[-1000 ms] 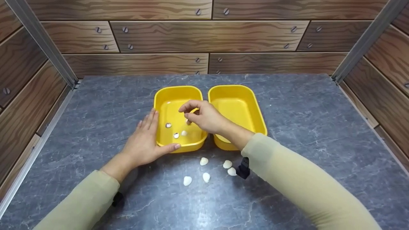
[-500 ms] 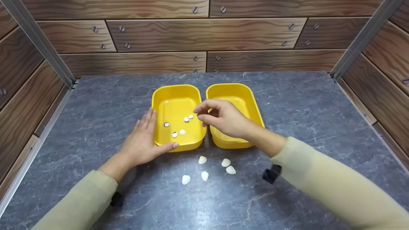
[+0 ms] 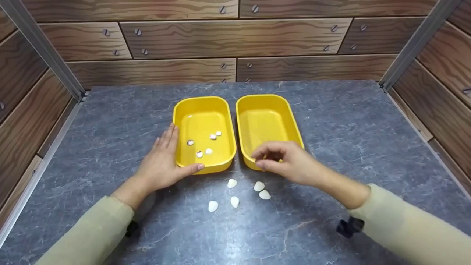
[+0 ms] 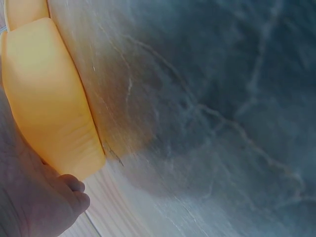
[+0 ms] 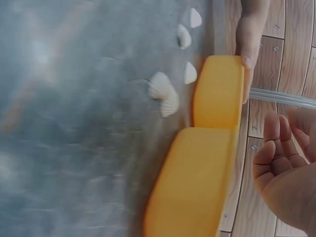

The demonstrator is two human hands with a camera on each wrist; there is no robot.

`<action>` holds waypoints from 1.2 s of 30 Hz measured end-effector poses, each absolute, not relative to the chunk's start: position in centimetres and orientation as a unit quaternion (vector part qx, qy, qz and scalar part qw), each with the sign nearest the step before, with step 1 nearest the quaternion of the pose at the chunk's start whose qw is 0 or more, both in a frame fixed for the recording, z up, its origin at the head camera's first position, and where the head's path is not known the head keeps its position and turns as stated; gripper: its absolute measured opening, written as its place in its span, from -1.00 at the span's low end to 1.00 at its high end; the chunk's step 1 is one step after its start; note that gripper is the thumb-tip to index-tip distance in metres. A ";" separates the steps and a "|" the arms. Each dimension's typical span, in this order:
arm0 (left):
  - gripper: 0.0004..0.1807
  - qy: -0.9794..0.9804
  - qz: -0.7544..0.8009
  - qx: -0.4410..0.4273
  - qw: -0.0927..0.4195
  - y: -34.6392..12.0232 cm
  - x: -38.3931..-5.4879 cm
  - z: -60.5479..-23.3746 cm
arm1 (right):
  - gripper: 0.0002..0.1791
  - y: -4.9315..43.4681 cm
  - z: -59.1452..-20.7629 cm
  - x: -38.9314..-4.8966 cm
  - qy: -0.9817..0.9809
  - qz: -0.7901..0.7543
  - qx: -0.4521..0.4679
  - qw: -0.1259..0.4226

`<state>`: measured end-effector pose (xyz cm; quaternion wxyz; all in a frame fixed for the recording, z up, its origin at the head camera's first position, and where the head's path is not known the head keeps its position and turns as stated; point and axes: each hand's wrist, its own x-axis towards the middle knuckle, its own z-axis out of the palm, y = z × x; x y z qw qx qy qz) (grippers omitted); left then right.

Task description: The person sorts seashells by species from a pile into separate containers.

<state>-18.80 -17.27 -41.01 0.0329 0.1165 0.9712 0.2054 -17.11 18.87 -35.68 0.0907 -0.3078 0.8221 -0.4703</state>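
Several small shells, some with dark purple marks, lie in the left yellow tray [image 3: 205, 167], among them a white shell [image 3: 209, 151]. My left hand [image 3: 158, 160] rests along this tray's left wall, fingers straight, thumb at the front rim. My right hand [image 3: 290, 162] is over the front of the right yellow tray [image 3: 263, 125], whose visible floor is bare. Its fingers are loosely bent, and the right wrist view shows nothing between these fingers [image 5: 279, 148]. In front of the trays lie several white seashells, including a ribbed one [image 3: 259, 186].
The trays stand side by side on a grey marbled tabletop [image 3: 121, 121]. A wood-patterned back wall [image 3: 235, 38] and side walls enclose it, with a metal post [image 3: 44, 51] at the left corner and another at the right.
My right hand has left two shells in the left tray and moved right and toward me, over the right tray's front. My left hand has stayed at the left tray.
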 end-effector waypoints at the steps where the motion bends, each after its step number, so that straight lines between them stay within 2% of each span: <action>1: 0.46 0.971 0.206 0.116 0.032 -17.3 -18.8 -41.0 | -0.82 19.3 -36.0 -16.8 0.823 -0.470 -0.305 0.093; 17: 0.46 0.970 0.210 0.120 0.032 -17.4 -18.9 -41.0 | -0.77 22.5 -39.8 -14.3 0.832 -0.457 -0.292 0.114; 36: 0.46 0.970 0.207 0.123 0.029 -17.4 -18.8 -41.0 | -0.77 22.8 -42.4 -14.7 0.827 -0.437 -0.332 0.121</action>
